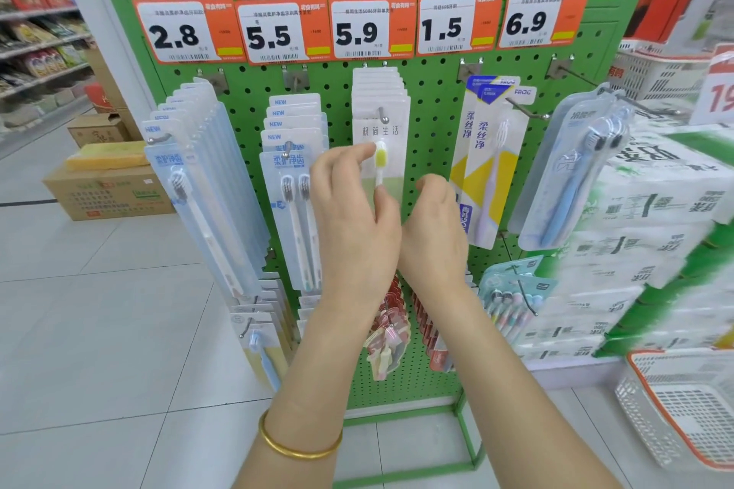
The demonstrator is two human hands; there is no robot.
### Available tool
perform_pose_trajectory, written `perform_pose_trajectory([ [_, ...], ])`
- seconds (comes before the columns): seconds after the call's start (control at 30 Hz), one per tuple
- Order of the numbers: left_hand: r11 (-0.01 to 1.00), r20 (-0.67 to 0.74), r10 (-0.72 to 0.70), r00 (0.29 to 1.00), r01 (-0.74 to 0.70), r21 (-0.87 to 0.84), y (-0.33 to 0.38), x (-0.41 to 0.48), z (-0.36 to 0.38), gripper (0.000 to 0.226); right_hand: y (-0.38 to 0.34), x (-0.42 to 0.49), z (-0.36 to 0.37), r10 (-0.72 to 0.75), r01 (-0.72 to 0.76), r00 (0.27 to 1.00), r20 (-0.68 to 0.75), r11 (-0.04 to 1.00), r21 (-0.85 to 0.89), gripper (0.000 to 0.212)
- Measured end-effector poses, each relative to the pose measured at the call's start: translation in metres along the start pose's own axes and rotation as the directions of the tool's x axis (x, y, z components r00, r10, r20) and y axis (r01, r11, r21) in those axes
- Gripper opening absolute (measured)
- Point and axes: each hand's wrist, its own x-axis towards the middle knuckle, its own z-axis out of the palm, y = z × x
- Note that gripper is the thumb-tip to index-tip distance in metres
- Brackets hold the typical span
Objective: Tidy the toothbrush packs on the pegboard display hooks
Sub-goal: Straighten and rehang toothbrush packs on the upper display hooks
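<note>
– at the middle hook of the green pegboard, what could go wrong?

– the white packs hang fanned in a stepped stack, all on that one peg. if a hand pulls outward rather than pushing back, i judge the front pack could slide off the upturned tip and take others with it, down onto the red packs on the row below.

– anything sideways?

– yes. the two-brush packs hang just beside on the left, and the frog packs near on the right already sit tilted. a careless wrist could knock either stack further askew, which is the opposite of tidying.

– so where is the stack relative to each hand?

– the left hand lies right in front of it, covering its lower part. its fingers are loosely extended, the forefinger tip touching the front pack beside the yellow brush head and the thumb lower on the handle; it does not look clamped round anything.

– and the other?

– the right hand sits at the pack's right edge, fingers curled inward. whether they pinch that edge or hold nothing, i cannot tell; the knuckles hide the fingertips.

– uneven pressure, then?

– probably the main risk: one side pushed, the stack twisting on its peg.
</note>
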Motion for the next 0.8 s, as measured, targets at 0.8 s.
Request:
perform_pose_trajectory([
  [0.8, 0.988, 0.135, -0.136, 0.982, 0.144, -0.058, 0.023, -0.014, 0.077, 0.032, 0.093, 0.066, -0.055, 0.096, -0.06, 0.993, -0.062, 0.899, 0.434, 0.013],
])
